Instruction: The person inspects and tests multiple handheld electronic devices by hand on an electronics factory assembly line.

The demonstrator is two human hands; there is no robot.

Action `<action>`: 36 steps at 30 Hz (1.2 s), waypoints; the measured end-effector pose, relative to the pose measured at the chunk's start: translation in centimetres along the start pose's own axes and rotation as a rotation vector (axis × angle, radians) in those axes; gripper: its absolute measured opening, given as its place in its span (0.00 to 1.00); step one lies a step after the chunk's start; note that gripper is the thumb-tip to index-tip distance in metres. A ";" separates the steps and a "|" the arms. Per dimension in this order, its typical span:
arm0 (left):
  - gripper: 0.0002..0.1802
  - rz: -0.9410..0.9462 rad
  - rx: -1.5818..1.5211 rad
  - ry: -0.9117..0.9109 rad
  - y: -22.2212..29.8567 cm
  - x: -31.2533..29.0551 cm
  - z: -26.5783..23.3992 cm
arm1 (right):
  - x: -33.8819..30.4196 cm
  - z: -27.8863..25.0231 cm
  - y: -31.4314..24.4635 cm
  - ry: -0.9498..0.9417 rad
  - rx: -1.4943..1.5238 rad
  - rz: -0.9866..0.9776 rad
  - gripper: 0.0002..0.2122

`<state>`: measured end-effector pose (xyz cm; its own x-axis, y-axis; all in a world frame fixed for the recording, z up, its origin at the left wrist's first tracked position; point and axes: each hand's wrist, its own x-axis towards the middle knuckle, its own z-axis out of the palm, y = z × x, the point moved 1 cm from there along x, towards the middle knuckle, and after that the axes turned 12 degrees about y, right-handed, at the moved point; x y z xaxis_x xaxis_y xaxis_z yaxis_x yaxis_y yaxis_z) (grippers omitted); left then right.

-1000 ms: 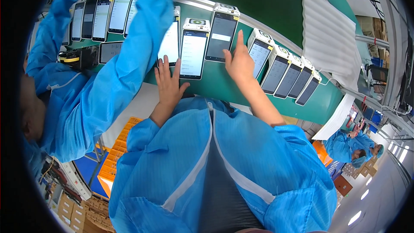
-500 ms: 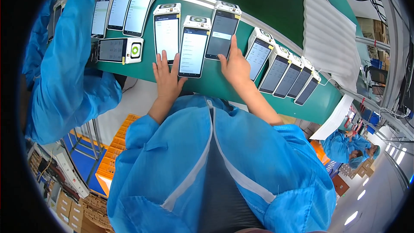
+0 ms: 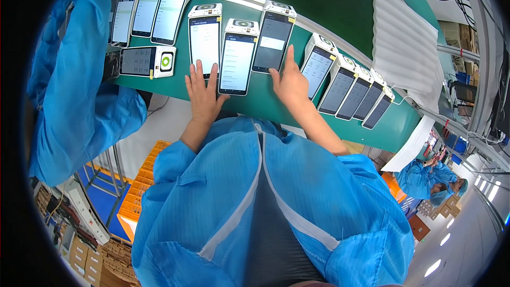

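At the green workbench (image 3: 393, 127), a co-worker's blue sleeve (image 3: 79, 74) is now farther L, uncovering the bright-screen handheld terminal (image 3: 205, 37) under the spread L hand (image 3: 203, 96), w/ R hand (image 3: 292, 82) pointing at dim-screen terminal (image 3: 272, 48), neither gripping.

white handheld screen devices (image 3: 236, 64) rest along a green bench (image 3: 372, 139).

green worktop (image 3: 366, 134), white-cased handheld devices (image 3: 235, 66), white foam sheet (image 3: 405, 42), blue finely striped smock (image 3: 340, 207), orange crate (image 3: 142, 194)

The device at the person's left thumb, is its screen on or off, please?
On: the device is lit bright white, with lines of text.
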<state>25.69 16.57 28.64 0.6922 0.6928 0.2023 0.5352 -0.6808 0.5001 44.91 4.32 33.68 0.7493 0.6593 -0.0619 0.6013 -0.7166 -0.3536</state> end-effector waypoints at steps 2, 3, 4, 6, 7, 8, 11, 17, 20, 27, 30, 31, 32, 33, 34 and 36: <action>0.52 -0.005 0.004 -0.007 0.0 0.0 0.0 | 0.0 -0.2 0.0 -0.008 0.002 0.005 0.36; 0.52 -0.003 0.003 -0.008 0.0 0.0 -0.1 | -0.1 -0.2 0.0 -0.015 0.005 0.010 0.36; 0.53 0.001 0.002 -0.006 0.1 0.1 -0.1 | -0.1 -0.2 0.0 -0.014 0.005 0.011 0.36; 0.53 0.006 0.001 -0.004 0.3 0.2 -0.3 | -0.2 -0.2 0.0 -0.027 -0.009 0.025 0.36; 0.53 0.000 -0.009 -0.024 0.4 0.4 -0.5 | -0.2 -0.1 0.1 -0.026 -0.009 0.026 0.36; 0.53 -0.005 -0.019 -0.045 0.5 0.5 -0.5 | -0.2 0.1 0.2 -0.011 -0.014 0.019 0.36; 0.53 0.001 -0.015 -0.077 0.7 0.5 -0.6 | -0.4 0.3 0.1 0.007 -0.013 0.004 0.37; 0.52 0.015 -0.011 -0.032 0.5 0.3 -0.1 | -0.7 0.5 0.0 -0.028 -0.016 -0.001 0.37; 0.52 0.013 -0.001 -0.041 0.5 0.2 0.1 | -0.7 0.7 0.0 -0.027 -0.017 -0.004 0.37; 0.52 0.009 -0.003 -0.032 0.5 0.1 0.1 | -0.6 0.7 -0.2 -0.032 -0.033 -0.054 0.37; 0.52 0.012 0.003 -0.031 0.5 0.1 0.0 | -0.4 0.7 -0.6 -0.050 -0.049 -0.066 0.36; 0.52 0.013 0.007 -0.035 0.6 0.1 0.1 | -0.3 0.8 -0.6 -0.050 -0.049 -0.066 0.36; 0.52 0.013 0.010 -0.038 0.6 0.1 0.1 | -0.1 1.0 -0.5 -0.061 -0.056 -0.066 0.36; 0.52 0.014 0.011 -0.038 0.6 0.0 0.1 | -0.1 1.1 -0.4 -0.074 -0.064 -0.066 0.36; 0.52 0.016 0.011 -0.033 0.6 0.0 0.1 | 0.0 1.1 -0.4 -0.073 -0.063 -0.065 0.36; 0.52 0.021 0.012 -0.026 0.6 0.0 0.0 | 0.1 0.9 -0.4 -0.115 -0.085 -0.064 0.36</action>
<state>26.09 16.16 28.93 0.7157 0.6718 0.1910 0.5259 -0.6984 0.4855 44.47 4.92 32.97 0.6750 0.7224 -0.1503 0.6717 -0.6859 -0.2799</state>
